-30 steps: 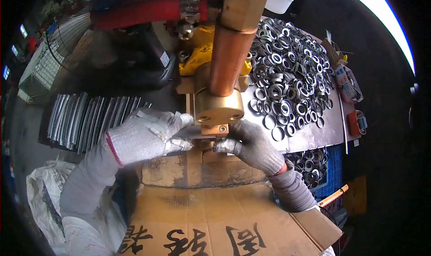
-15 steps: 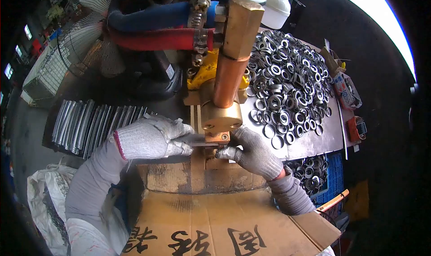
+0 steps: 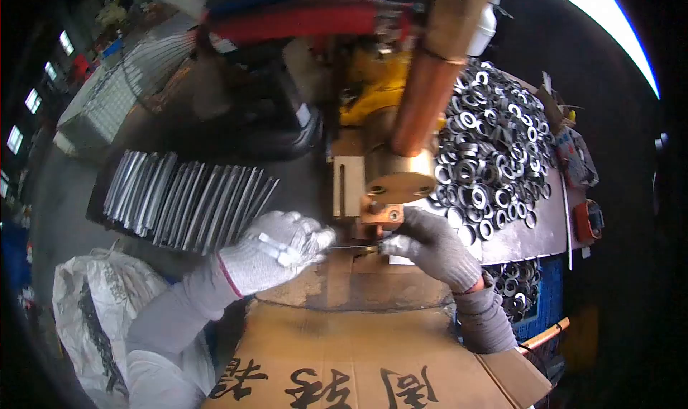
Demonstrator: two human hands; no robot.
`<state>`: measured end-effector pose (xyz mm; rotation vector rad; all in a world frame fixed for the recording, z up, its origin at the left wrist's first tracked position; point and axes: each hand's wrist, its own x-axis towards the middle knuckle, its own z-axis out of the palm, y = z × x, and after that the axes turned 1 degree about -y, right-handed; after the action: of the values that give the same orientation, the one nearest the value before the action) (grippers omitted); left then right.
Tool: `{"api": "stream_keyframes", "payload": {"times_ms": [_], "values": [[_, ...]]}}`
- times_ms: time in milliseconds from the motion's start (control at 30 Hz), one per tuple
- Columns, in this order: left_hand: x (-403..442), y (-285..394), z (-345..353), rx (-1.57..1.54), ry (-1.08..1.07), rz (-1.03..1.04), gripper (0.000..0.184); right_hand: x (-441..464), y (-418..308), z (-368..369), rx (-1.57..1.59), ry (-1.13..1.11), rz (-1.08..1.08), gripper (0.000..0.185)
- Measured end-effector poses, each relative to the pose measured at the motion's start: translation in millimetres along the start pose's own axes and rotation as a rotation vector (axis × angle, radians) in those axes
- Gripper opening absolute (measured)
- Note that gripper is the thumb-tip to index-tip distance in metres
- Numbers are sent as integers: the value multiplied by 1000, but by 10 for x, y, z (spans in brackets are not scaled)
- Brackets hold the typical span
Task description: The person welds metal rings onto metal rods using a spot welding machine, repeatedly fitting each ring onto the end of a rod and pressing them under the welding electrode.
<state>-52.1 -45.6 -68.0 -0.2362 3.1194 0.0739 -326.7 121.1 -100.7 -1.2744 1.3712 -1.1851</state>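
Observation:
My left hand (image 3: 283,248), in a pale knit glove, is closed with its fingertips at the end of a thin metal strip (image 3: 350,247). The strip reaches right to the copper block (image 3: 380,214) low on the machine. My right hand (image 3: 433,248), in a greyer glove, is closed at the other side of that block; whatever its fingertips pinch is hidden. Over both hands stands the machine's thick copper rod (image 3: 426,111) with a round brass base (image 3: 401,176).
Many metal rings (image 3: 494,151) lie heaped on the right tabletop (image 3: 527,244). A row of metal strips (image 3: 186,201) lies at left. Cardboard (image 3: 344,344) with black writing covers the near side. A white sack (image 3: 107,287) stands lower left, a blue crate (image 3: 548,294) lower right.
The camera view has shifted, so the scene sits further right. My left hand's fingers, stretched out before, are now curled at the strip's end. My right hand stays at the copper block.

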Motion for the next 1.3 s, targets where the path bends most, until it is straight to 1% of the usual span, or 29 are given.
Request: {"api": "stream_keyframes", "payload": {"times_ms": [67,100,133,200,233,267,333,367,400,433,467,533,567,600,667,733,800,833,867,933,967,1000,1067,1100,1133,1200,1233,1267,1300], "values": [[-142,-134,72,-259,114,-32,29,-8,-71,-12,-185,2,-11,50],[-274,-267,179,-379,255,-97,25,-12,-159,46,-111,23,-7,46],[-398,-343,238,-479,421,-221,23,-15,-101,65,-49,53,-17,46],[-558,-509,409,-240,560,-567,18,-18,-43,47,-42,49,1,48],[-626,-585,560,-242,558,-573,18,-35,-55,49,-41,45,4,48],[-695,-670,733,-159,434,-601,20,-36,-87,56,-49,46,5,48],[-769,-691,1038,-72,310,-634,22,-8,-107,56,-56,40,2,48],[-777,-554,1149,-222,315,-617,31,-17,-98,46,-173,45,-59,48],[-814,-543,1182,-262,329,-595,34,-13,-101,41,-291,50,-124,48],[-845,-527,1200,-303,343,-572,38,-33,-147,54,-184,51,-5,47],[-866,-503,1192,-343,356,-549,41,-43,-132,61,-184,49,0,47],[-815,-412,847,211,404,-515,39,-26,-101,58,-223,53,-62,48],[-777,-382,833,190,392,-569,34,-29,-125,65,-223,49,-62,48],[-795,-397,876,190,392,-575,34,-39,-173,73,-263,45,-71,48],[-788,-528,1142,145,327,-525,32,-9,-199,71,-306,33,-90,49],[-811,-758,1343,-378,350,-673,30,-37,-161,71,-287,40,-57,49],[-772,-685,984,168,279,-580,34,-47,-139,71,-273,48,-51,49],[-768,-719,986,90,285,-616,36,-49,-135,70,-256,61,-41,48],[-751,-685,966,90,287,-617,36,-43,-140,65,-257,59,-42,48],[-704,-548,927,127,398,-621,35,-29,-148,70,-197,46,9,49],[-707,-523,1072,153,329,-655,30,-40,-137,83,-194,43,11,49],[-727,-568,1142,156,329,-662,30,-44,-127,91,-157,51,13,50],[-736,-633,1168,116,357,-624,27,-36,-120,87,-122,61,14,50],[-726,-634,1109,103,405,-598,23,-42,-123,81,-172,53,-3,51],[-708,-641,1087,103,407,-600,23,-30,-130,71,-224,45,-27,51],[-665,-619,1019,93,419,-642,26,-32,-162,84,-196,48,-9,50],[-646,-557,979,92,476,-665,32,-43,-168,82,-165,55,12,49],[-646,-538,1017,89,472,-659,32,-47,-172,75,-163,61,17,49],[-659,-520,1087,143,416,-672,34,-38,-179,72,-203,51,-3,48]]}}
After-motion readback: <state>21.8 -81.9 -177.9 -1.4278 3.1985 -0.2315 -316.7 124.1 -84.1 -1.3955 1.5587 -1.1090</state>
